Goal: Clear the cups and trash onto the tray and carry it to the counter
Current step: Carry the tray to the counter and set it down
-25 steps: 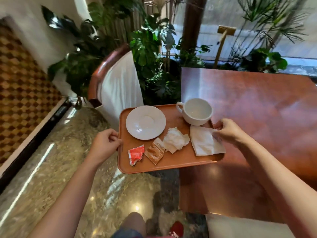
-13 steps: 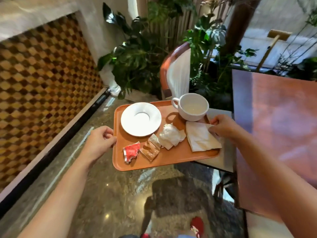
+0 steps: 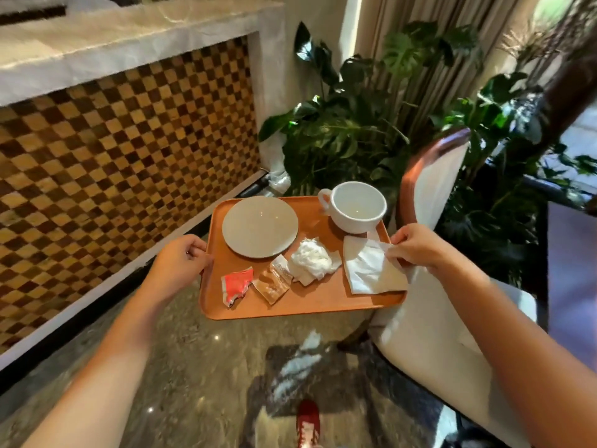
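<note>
Orange tray held level in the air above marble floor, both hands on it. Left hand clamped on left rim, fingers curled over the edge. Right hand gripping right rim, thumb pinning corner of flat white napkin against tray. On tray: white saucer far left, upright white cup far right with handle pointing left, looks empty. Crumpled tissue mid tray, just left of napkin. Brown sugar packet near of saucer, touching tissue edge; torn red packet just left of it, near-left part of tray. Counter with pale stone top and checkered wood front at far left, well apart from tray. Leafy plants beyond tray. White-cushioned chair with wood frame on right, seat partly under tray's right edge. Red shoe at bottom on floor.
</note>
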